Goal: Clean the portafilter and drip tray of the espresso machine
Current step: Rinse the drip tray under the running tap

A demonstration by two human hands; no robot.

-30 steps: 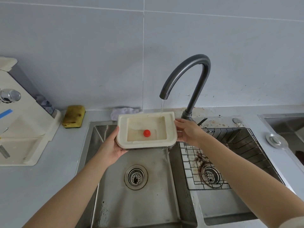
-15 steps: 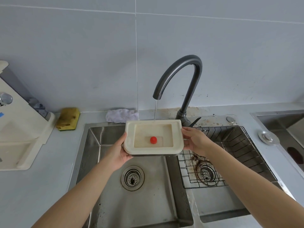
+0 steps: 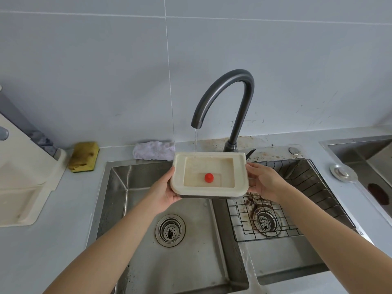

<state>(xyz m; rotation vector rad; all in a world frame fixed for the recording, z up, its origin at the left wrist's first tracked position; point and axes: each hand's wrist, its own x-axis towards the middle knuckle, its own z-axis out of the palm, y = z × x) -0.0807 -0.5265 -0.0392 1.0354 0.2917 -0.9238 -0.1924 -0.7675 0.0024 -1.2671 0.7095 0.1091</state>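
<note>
I hold the cream drip tray level over the left sink basin, under the dark curved faucet. A thin stream of water runs from the spout onto the tray's far edge. Water pools in the tray's hollow, with a small red float in the middle. My left hand grips the tray's left side. My right hand grips its right side. The cream espresso machine stands at the far left on the counter. No portafilter is in view.
The left basin has a round drain strainer. The right basin holds a black wire rack over a drain with coffee grounds. A yellow sponge and a white cloth lie behind the sink. A metal plug rests on the right counter.
The tray has tilted from a slight slant to level and sits a bit to the right in view. Water keeps running into it. Both hands keep their grip.
</note>
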